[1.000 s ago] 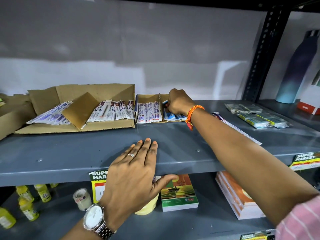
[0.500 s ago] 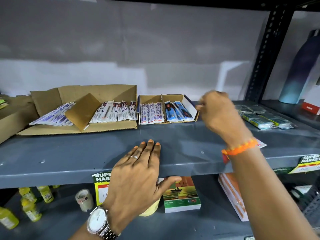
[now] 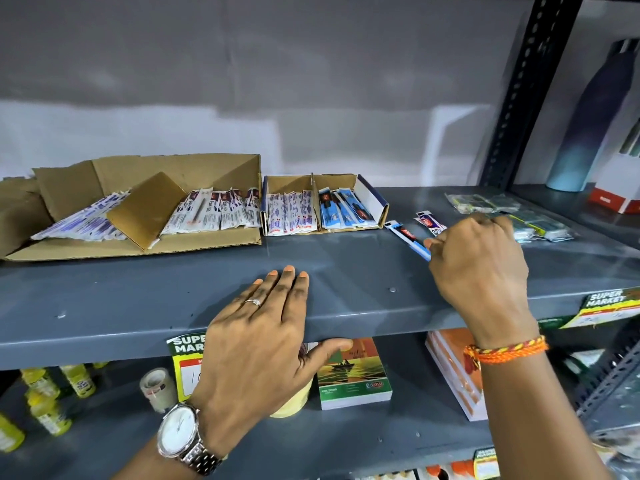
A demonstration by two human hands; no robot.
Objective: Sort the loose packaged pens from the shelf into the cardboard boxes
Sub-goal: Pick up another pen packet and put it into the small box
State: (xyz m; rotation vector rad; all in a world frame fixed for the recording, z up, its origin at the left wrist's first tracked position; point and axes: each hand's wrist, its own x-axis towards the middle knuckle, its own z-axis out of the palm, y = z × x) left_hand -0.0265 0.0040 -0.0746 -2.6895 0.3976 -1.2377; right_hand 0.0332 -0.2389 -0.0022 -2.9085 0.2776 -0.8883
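The grey shelf (image 3: pixel 346 271) is carrying two cardboard boxes: a large box (image 3: pixel 194 168) at ten o'clock and a small divided box (image 3: pixel 372 199) at twelve. The left hand (image 3: pixel 263 344) is lying flat and open on the shelf edge. The right hand (image 3: pixel 481 268) is no longer at the small box; it is closing on a loose blue pen packet (image 3: pixel 407 237) at two o'clock, so another sort is starting.

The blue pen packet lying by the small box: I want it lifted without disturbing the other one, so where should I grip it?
Pinch the blue pen packet at its near end, coming from the front right; it lies flat, angled toward the right hand.
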